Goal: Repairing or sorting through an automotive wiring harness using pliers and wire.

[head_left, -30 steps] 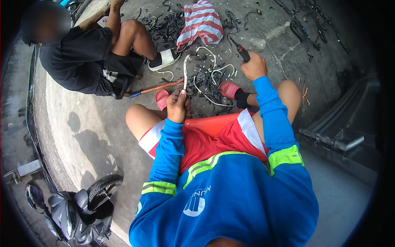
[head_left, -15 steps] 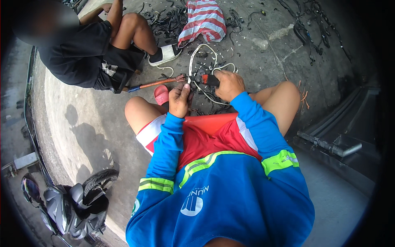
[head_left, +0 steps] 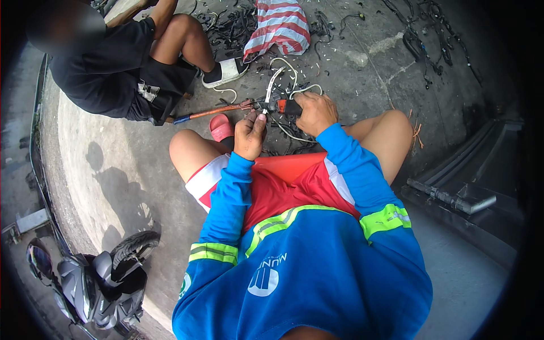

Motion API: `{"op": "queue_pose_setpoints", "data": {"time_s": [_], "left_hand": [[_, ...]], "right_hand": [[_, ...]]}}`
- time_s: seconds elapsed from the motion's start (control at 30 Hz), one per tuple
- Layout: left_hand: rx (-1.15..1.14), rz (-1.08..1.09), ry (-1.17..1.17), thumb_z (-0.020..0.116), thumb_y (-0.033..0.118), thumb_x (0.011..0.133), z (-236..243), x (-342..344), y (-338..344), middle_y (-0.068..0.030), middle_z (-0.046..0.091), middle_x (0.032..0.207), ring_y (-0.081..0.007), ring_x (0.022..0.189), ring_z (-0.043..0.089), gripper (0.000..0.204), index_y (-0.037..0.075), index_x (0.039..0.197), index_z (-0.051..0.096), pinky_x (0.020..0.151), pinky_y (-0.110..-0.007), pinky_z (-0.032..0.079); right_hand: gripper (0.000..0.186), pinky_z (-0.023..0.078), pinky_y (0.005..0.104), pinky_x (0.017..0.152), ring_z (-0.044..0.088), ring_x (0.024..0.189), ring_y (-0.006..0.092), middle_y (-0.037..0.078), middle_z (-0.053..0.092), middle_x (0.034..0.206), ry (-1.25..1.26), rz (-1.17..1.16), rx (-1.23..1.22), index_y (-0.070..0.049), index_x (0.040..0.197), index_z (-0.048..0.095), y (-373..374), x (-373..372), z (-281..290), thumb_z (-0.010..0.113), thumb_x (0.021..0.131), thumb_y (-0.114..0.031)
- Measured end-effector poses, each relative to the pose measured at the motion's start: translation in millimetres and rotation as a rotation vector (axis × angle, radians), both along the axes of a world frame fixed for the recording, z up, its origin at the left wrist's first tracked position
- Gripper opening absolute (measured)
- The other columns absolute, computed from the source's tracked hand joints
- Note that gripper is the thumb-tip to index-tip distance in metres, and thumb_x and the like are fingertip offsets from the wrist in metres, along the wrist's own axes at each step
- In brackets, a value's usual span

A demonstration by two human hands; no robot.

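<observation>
My left hand (head_left: 249, 134) is closed on a white cable strip (head_left: 269, 89), pinched upright between thumb and fingers. My right hand (head_left: 314, 115) is closed round a red and black hand tool (head_left: 287, 107) whose dark tip reaches to the white cable just above my left fingers; whether it touches cannot be made out. Below them lie loose white cables (head_left: 293, 132) and dark wire scraps (head_left: 280, 147) on the concrete between my legs. A long tool with orange and blue handles (head_left: 201, 115) lies just beyond my left hand.
A person (head_left: 99, 71) in dark clothes sits at upper left. Also on the ground are a red-striped sack (head_left: 276, 28), dark harnesses (head_left: 430, 39) and small white scraps. A parked scooter (head_left: 90, 283) stands at lower left, a metal structure (head_left: 464, 192) at right.
Over the last second my right hand has come down and left, bringing its tool to the white cable. My left hand has risen slightly in the view, still holding the cable.
</observation>
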State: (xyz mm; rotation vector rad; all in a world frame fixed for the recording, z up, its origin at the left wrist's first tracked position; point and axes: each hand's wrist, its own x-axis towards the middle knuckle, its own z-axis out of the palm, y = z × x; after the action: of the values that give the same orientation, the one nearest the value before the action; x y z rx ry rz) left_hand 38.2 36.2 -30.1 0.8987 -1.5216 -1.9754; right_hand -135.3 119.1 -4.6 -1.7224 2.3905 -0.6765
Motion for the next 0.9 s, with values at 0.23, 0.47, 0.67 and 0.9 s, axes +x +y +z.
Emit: {"op": "queue_pose_setpoints", "data": {"time_s": [0.23,0.47,0.67,0.9], "left_hand": [[-0.377,0.024,-0.115,0.048,0.020,0.090,3,2,4,-0.0025,0.042,0.051,-0.0108,0.050,0.034,0.032,0.000,0.066,0.049,0.052,-0.029,0.033],[-0.360,-0.045,-0.121,0.049,0.022,0.090,19,19,16,-0.0021,0.042,0.051,-0.0103,0.052,0.036,0.032,0.000,0.067,0.051,0.048,-0.027,0.032],[-0.273,0.038,-0.040,0.048,0.022,0.091,20,16,1,0.0029,0.041,0.050,-0.0035,0.044,0.033,0.030,0.001,0.070,0.051,0.041,-0.021,0.025],[-0.338,0.042,-0.094,0.049,0.020,0.090,9,10,0,-0.0009,0.040,0.050,-0.0092,0.051,0.034,0.030,0.000,0.068,0.050,0.048,-0.027,0.030]], "right_hand": [[0.022,0.046,0.0423,0.073,0.060,0.078,0.0318,0.014,0.062,0.078,-0.081,0.003,0.062,-0.009,0.081,0.064,-5,-2,-1,0.059,0.061,-0.013],[0.025,0.047,0.0458,0.077,0.060,0.086,0.0389,0.021,0.063,0.086,-0.216,-0.738,0.238,-0.012,0.090,0.065,-3,-107,-27,0.055,0.068,-0.017],[0.016,0.045,0.0437,0.062,0.057,0.071,0.0397,0.020,0.058,0.071,-0.159,-0.383,-0.076,-0.003,0.076,0.057,22,-67,8,0.061,0.064,-0.013],[0.022,0.044,0.0404,0.067,0.059,0.077,0.0309,0.010,0.061,0.077,0.069,0.034,0.046,-0.009,0.078,0.062,18,-6,14,0.067,0.061,-0.022]]}}
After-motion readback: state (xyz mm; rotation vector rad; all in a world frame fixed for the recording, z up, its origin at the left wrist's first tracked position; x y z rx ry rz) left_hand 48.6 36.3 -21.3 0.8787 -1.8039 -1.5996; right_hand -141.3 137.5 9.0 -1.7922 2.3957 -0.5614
